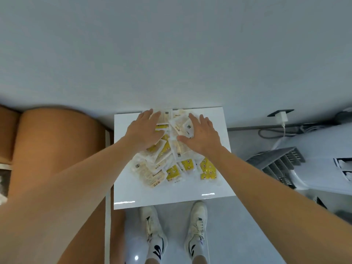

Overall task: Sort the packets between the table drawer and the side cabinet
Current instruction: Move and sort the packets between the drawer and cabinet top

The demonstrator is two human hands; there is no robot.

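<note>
Two bare forearms reach over a white table point(219, 119). Left hand point(143, 131) and right hand point(200, 136) lie flat, fingers spread, gripping nothing, pressing the far part of a heap of yellow and cream packets point(171, 162) at the table's centre.

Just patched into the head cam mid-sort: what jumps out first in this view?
A heap of packets, some bright yellow and some pale cream, covers the middle of a small glossy white tabletop. Both hands lie flat and spread on the far part of the heap: left hand and right hand. White sneakers show on the floor just below the tabletop's near edge.
</note>
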